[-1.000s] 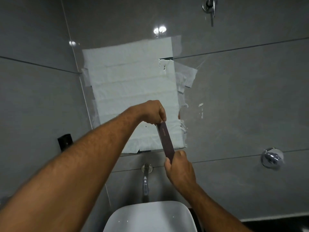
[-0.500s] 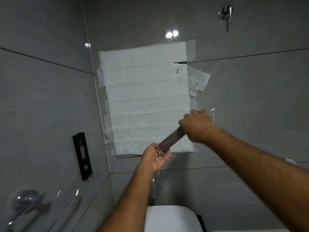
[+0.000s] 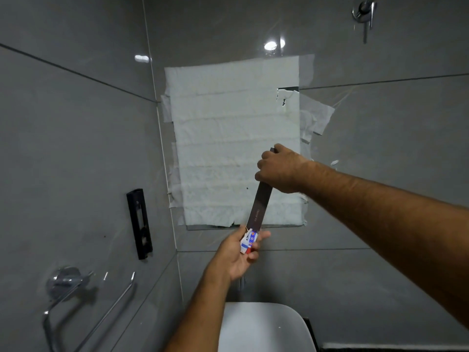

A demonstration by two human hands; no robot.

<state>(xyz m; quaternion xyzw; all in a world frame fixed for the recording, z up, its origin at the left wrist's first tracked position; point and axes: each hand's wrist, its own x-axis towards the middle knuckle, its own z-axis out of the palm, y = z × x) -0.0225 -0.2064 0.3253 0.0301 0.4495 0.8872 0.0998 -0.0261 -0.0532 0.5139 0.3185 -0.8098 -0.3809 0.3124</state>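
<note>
A long, narrow dark brown box [image 3: 260, 209] is held slanted in front of the wall. My right hand [image 3: 281, 168] grips its upper end, with the arm coming in from the right. My left hand [image 3: 236, 257] is at the lower end and pinches a small white tube with red and blue print [image 3: 250, 240] that sticks out of the box's open bottom. Behind both hands is a wall panel covered in white paper sheets [image 3: 228, 138], torn along its right edge.
A white basin [image 3: 264, 329] sits below my hands, its tap [image 3: 242, 283] mostly hidden by my left wrist. On the left grey tiled wall are a black holder [image 3: 139, 223], a chrome ring [image 3: 66, 280] and a rail [image 3: 109, 308]. A chrome valve [image 3: 364, 12] is at top right.
My hands swapped ends of the box: the right hand went from the lower end to the upper, the left from upper to lower. The printed tube now shows at the bottom. The view shifted left.
</note>
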